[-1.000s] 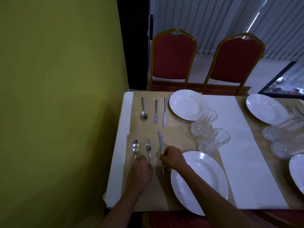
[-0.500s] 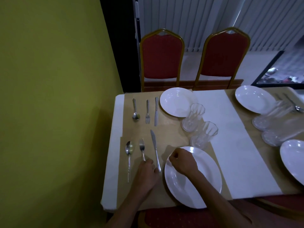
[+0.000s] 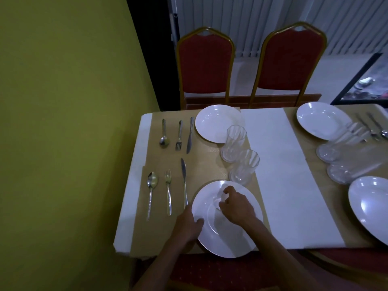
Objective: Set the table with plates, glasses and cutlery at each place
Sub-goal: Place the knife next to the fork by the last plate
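Both hands at the near plate [image 3: 228,244]: white, round, glossy, shallow well, sitting at the front edge of the surface [image 3: 201,164] and slightly overhanging it. Left hand [image 3: 188,224] at the plate's left rim, thumb lying on top of the rim, other fingers hidden, so I can't tell if it grips. Right hand [image 3: 238,208] over the plate's middle, fingers loosely curled, holding nothing; can't tell if it touches. Left of the plate: knife [image 3: 184,179], fork [image 3: 168,192], spoon [image 3: 151,192], parallel and apart. Clear ribbed glass [image 3: 243,166] just beyond the plate. Surface has tan mats and a white strip [image 3: 283,164]. Yellow-green wall [image 3: 63,122] on the left, two red chairs [image 3: 205,64] across, and grey blinds [image 3: 252,17] behind.
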`<move>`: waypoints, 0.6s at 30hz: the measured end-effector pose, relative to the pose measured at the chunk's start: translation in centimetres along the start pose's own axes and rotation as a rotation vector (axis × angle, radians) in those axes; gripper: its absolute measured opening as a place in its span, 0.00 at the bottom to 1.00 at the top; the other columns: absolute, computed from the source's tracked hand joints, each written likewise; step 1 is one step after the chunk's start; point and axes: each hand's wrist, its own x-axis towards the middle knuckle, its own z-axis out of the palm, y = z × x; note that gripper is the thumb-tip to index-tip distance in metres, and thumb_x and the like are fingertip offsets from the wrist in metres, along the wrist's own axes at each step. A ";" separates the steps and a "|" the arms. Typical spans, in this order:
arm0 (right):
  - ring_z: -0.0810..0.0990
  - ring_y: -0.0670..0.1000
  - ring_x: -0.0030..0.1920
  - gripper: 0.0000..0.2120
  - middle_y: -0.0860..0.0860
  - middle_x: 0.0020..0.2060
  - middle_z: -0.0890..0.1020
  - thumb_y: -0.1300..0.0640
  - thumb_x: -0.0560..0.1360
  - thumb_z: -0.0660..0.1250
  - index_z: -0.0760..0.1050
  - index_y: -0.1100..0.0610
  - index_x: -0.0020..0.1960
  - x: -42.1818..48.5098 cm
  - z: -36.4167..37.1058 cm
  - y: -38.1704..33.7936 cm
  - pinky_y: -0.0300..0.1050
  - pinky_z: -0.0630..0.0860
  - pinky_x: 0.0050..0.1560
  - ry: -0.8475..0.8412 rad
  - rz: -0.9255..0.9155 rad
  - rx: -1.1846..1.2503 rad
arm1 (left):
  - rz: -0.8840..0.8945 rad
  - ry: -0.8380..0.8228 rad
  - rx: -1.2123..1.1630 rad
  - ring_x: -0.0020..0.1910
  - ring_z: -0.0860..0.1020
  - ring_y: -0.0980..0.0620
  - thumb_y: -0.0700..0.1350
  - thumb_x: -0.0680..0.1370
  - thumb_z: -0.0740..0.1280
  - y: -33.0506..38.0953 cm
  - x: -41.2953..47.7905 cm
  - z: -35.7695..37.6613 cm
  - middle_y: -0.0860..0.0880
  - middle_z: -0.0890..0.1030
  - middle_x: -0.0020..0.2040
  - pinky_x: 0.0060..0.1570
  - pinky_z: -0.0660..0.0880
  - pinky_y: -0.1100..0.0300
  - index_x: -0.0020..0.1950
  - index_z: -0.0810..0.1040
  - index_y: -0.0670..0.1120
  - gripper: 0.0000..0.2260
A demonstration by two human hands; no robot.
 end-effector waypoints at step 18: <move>0.79 0.57 0.53 0.15 0.56 0.55 0.77 0.56 0.77 0.64 0.68 0.58 0.62 -0.7 -5.5 9.5 0.50 0.78 0.50 0.016 -0.041 -0.045 | -0.099 0.168 -0.085 0.62 0.74 0.44 0.40 0.71 0.62 3.0 -2.1 3.4 0.49 0.76 0.65 0.56 0.69 0.58 0.73 0.65 0.55 0.30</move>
